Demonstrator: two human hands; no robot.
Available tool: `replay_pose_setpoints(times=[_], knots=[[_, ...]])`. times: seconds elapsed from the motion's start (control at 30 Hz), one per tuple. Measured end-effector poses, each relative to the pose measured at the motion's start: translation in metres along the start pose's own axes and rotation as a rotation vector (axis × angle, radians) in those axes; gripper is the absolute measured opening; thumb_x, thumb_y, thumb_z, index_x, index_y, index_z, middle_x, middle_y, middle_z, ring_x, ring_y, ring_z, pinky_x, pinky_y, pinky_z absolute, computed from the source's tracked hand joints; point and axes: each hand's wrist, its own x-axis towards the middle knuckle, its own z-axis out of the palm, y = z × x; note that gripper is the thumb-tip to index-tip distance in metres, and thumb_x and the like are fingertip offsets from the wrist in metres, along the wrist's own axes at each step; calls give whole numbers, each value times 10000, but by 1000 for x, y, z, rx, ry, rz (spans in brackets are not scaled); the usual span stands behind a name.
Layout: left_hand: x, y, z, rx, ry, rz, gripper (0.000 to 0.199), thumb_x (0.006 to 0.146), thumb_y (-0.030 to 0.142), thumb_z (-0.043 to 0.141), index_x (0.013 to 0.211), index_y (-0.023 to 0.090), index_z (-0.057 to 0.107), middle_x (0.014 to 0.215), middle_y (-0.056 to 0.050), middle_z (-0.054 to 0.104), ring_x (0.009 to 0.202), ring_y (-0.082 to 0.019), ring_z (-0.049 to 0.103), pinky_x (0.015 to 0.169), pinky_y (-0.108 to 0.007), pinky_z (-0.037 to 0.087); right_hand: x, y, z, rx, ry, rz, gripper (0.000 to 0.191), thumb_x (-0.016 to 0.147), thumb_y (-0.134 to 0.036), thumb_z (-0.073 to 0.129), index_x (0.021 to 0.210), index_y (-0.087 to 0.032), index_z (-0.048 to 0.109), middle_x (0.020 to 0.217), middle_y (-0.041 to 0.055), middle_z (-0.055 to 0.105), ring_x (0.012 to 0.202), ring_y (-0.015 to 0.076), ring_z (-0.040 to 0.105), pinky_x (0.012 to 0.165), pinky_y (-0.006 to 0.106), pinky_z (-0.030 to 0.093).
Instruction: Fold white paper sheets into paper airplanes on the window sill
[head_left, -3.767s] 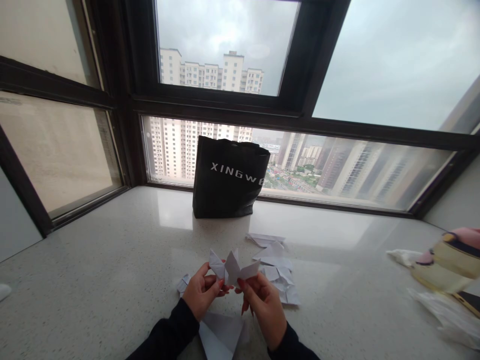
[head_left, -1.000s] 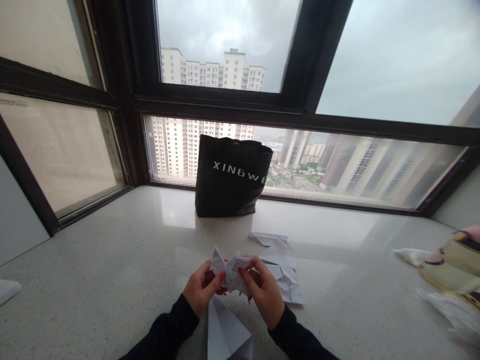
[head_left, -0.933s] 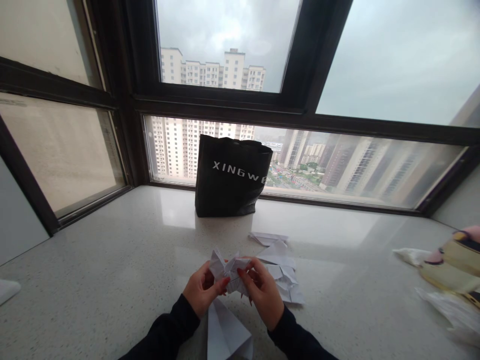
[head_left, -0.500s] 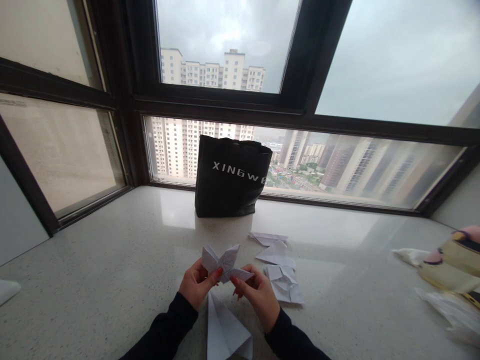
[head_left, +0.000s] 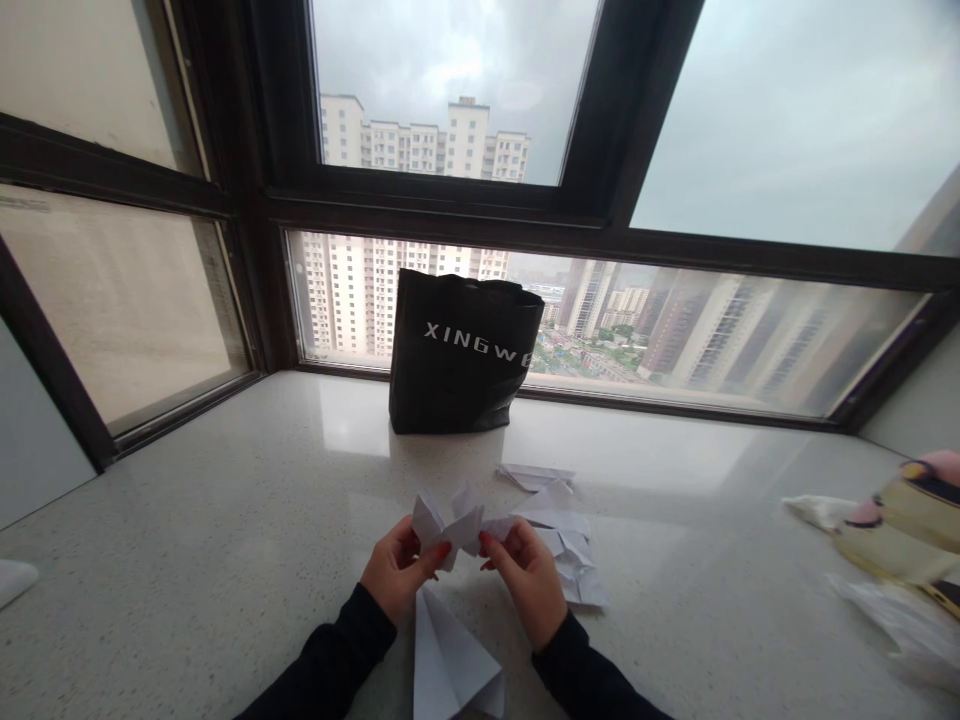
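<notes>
A white folded paper piece (head_left: 459,530) with several pointed flaps is held up between my two hands, above the speckled white counter (head_left: 225,540). My left hand (head_left: 397,568) pinches its left side, the thumb lying across the lower fold. On the right, my right hand (head_left: 526,575) grips a flap of the same piece between thumb and fingers. Just below my hands lies a larger folded white sheet (head_left: 454,655), its tip close to my left hand. Further folded papers (head_left: 574,565) rest on the counter beyond my right hand, partly hidden by it.
A black bag (head_left: 465,360) stands upright near the window. At the right edge are a pale yellow and pink item (head_left: 900,520) and crumpled clear plastic (head_left: 892,625). A white object (head_left: 15,580) lies at the far left.
The held paper has turned and its flaps stand at different angles. My right hand has shifted slightly to the right and up, while my left hand has barely moved.
</notes>
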Motion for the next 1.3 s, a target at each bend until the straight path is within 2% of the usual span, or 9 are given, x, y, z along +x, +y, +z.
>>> replay_pose_setpoints(times=[0.17, 0.33, 0.47, 0.57, 0.67, 0.8, 1.0, 1.17, 1.3], knots=[[-4, -2, 5, -30, -88, -41, 385, 530, 298, 707, 816, 159, 488, 602, 9, 613, 536, -147, 583, 483, -232, 437, -5, -5, 6, 59, -183, -25, 188, 708, -364, 539, 704, -177, 524, 605, -6, 537, 571, 138, 524, 519, 254, 427], [-3, -7, 3, -37, -67, -2, 441, 523, 271, 717, 814, 191, 395, 625, 28, 610, 489, -129, 583, 485, -238, 443, -6, -9, 5, 30, -204, -43, 187, 735, -359, 509, 723, -175, 544, 604, -5, 521, 563, 134, 503, 530, 255, 410], [-3, -8, 4, -16, -107, -6, 458, 530, 277, 712, 873, 185, 422, 664, 18, 604, 469, -121, 575, 464, -232, 441, -7, -7, 4, -48, -214, -55, 250, 753, -400, 470, 720, -172, 566, 594, 1, 522, 560, 139, 494, 531, 258, 406], [-4, -6, 2, 87, -139, -6, 388, 563, 305, 684, 861, 154, 487, 663, -18, 623, 536, -156, 592, 492, -247, 447, -8, -8, 5, -105, -208, -51, 382, 798, -451, 351, 692, -162, 577, 560, 9, 525, 556, 144, 504, 552, 268, 411], [-3, -6, -1, 317, -68, 67, 319, 574, 321, 663, 811, 144, 543, 658, -33, 628, 557, -168, 577, 472, -242, 425, -9, -8, 5, -125, -228, -75, 500, 811, -499, 233, 701, -154, 578, 595, 26, 542, 573, 148, 516, 557, 269, 417], [-3, -6, -3, 532, -16, 219, 192, 593, 267, 637, 727, 163, 546, 702, -33, 610, 653, -185, 561, 559, -273, 426, -9, -6, 5, -353, -244, -140, 257, 735, -400, 480, 726, -161, 572, 665, 27, 570, 626, 154, 522, 551, 249, 407], [-8, -7, 2, 287, -99, 351, 463, 654, 135, 560, 1077, 192, 380, 1092, -95, 501, 1017, -208, 465, 850, -333, 360, -6, -1, 3, -622, -204, -107, 87, 712, -205, 530, 724, -169, 609, 692, 35, 602, 653, 162, 526, 575, 248, 404], [-9, -11, 1, 304, -220, 252, 151, 708, 154, 490, 857, 181, 486, 816, -39, 585, 799, -171, 566, 712, -281, 450, -6, -4, 3, -722, -266, -53, 87, 686, -146, 560, 715, -169, 639, 670, 34, 618, 637, 171, 530, 568, 251, 394], [-6, -15, -2, 366, -211, 317, 92, 729, 158, 450, 814, 188, 471, 822, -37, 578, 800, -167, 567, 693, -271, 464, -6, -4, 3, -695, -244, -98, 96, 696, -162, 567, 746, -184, 647, 717, 31, 637, 680, 176, 524, 594, 251, 389]])
